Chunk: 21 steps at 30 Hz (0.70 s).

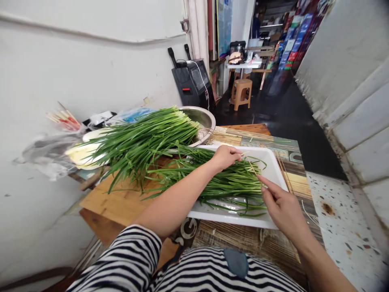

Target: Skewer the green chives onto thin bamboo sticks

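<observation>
Above the white tray [281,174]: both hands work over its far right part, apart from each other, each with its fingers closed in a pinch.
Left hand [225,157]: knuckles up, the forearm slanting across the tray from the lower left; the fingertips are pinched on a pale shred [245,153].
Right hand [281,205]: reaching in from the lower right over the near corner, thumb and forefinger clamped on a thin pale stalk [253,167] that points up toward the left hand.
Green stalks [237,184]: lying lengthwise in the tray beneath the hands, their leafy ends spilling over its left side.
Larger bundle [148,138]: heaped just behind, its pale ends over a metal bowl [209,119].
Surface [293,180]: wood-patterned boards under the tray, with a few loose strands on the right.
Left edge: a crumpled plastic bag [48,154] and a bunch of sticks [65,118] against the white wall [91,61].
Room beyond: a black speaker [190,83], a tan stool [242,93] on dark floor [282,107], and stacked boxes [296,40].
</observation>
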Each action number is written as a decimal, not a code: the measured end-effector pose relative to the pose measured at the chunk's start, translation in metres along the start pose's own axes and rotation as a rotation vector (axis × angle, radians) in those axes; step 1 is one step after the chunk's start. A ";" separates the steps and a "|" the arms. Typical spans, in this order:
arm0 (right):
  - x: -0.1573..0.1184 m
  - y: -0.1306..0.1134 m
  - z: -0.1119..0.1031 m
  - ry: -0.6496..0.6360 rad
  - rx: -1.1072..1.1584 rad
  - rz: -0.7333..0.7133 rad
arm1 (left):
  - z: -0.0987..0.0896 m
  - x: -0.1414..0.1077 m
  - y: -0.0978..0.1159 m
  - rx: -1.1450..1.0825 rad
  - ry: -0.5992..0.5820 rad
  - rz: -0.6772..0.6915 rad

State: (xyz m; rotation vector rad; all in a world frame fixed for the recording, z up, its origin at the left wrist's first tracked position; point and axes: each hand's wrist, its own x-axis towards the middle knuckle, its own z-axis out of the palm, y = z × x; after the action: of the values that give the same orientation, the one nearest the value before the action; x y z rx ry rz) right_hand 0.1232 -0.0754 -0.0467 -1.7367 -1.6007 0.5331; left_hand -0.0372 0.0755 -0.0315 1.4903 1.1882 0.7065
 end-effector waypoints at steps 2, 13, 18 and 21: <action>0.000 0.000 0.000 0.004 0.000 -0.002 | 0.000 0.000 0.000 0.005 -0.003 0.003; -0.001 0.001 0.000 0.000 0.027 0.013 | 0.002 0.000 -0.002 0.004 -0.003 0.000; -0.002 0.000 -0.002 0.008 -0.012 0.003 | 0.002 0.001 0.000 0.023 0.014 0.021; -0.002 -0.001 -0.003 0.016 -0.014 -0.003 | 0.002 0.002 0.000 0.022 0.016 0.030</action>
State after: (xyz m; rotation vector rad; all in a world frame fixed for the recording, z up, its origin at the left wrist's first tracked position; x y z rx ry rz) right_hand 0.1242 -0.0783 -0.0449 -1.7439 -1.5992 0.5068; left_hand -0.0353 0.0763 -0.0326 1.5261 1.1916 0.7290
